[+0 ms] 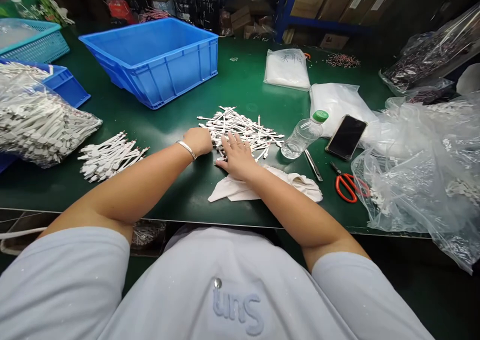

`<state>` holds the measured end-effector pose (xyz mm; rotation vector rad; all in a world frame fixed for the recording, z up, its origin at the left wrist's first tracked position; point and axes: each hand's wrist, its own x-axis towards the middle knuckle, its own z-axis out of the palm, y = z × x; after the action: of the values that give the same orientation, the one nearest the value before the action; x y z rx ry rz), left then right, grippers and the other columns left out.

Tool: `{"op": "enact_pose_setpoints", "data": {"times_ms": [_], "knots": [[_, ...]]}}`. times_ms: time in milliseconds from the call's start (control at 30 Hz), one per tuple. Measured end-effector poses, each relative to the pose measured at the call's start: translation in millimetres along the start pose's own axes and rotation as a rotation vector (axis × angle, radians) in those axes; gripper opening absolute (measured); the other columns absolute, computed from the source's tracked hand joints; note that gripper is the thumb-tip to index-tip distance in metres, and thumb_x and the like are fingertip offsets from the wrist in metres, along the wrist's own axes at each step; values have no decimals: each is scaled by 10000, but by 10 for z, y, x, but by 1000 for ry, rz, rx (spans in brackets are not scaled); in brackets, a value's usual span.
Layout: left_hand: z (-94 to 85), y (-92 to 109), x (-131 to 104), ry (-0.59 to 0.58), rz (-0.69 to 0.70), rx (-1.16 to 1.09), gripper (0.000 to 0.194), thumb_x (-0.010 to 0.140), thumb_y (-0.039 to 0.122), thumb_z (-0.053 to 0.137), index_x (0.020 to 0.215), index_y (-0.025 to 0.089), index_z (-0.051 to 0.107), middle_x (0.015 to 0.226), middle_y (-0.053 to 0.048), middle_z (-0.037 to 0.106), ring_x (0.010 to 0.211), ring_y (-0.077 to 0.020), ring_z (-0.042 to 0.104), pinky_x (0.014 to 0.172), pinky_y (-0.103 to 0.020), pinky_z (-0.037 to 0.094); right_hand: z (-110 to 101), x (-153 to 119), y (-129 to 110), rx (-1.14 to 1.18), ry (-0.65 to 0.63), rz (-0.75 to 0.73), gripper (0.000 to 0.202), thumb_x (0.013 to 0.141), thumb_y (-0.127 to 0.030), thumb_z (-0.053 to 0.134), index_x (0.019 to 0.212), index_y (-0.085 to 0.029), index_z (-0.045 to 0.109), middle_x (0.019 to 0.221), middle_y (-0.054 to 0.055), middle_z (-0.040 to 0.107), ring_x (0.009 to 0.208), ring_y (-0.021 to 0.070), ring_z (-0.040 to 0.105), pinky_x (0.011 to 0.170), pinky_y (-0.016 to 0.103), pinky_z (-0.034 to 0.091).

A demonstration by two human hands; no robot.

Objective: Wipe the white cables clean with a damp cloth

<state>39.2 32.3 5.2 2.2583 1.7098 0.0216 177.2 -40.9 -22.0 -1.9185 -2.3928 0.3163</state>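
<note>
A loose pile of short white cables with small connector ends [243, 125] lies on the green table in front of me. At the pile's left edge, my left hand [198, 141], a bracelet at its wrist, is curled closed. Its fingertips point away from view, so what they grip, if anything, is hidden. My right hand [239, 157] lies with fingers spread over the near side of the pile, touching the cables. Below it is a crumpled white cloth [300, 182], partly covered by my right forearm. A neater bunch of similar white cables [110, 157] rests left of my left forearm.
A blue bin [180, 75] stands behind the pile. Bagged white cables [41, 120] are at left. On the right are a plastic bottle [302, 137], a knife-like tool [313, 165], a phone [345, 137], red-handled scissors [348, 186] and clear plastic bags [416, 180].
</note>
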Motion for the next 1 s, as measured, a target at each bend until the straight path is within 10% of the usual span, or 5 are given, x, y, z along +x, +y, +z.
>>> {"op": "enact_pose_setpoints", "data": {"times_ms": [267, 1000], "knots": [[-136, -176, -195, -160, -39, 282, 296, 854, 169, 489, 1097, 108, 649, 1093, -195, 675, 1067, -319, 620, 833, -325, 462, 64, 363, 76, 28, -65, 89, 668, 940, -578, 290, 1526, -278, 176, 1619, 66, 51, 1486, 307, -7, 1155, 590, 11], [-416, -636, -484, -189, -85, 130, 232, 923, 333, 481, 848, 169, 626, 741, -12, 658, 597, -119, 473, 605, -221, 317, 33, 378, 108, 48, -32, 92, 701, 931, -590, 325, 1530, -273, 144, 1612, 109, 82, 1485, 298, 58, 1153, 587, 45]]}}
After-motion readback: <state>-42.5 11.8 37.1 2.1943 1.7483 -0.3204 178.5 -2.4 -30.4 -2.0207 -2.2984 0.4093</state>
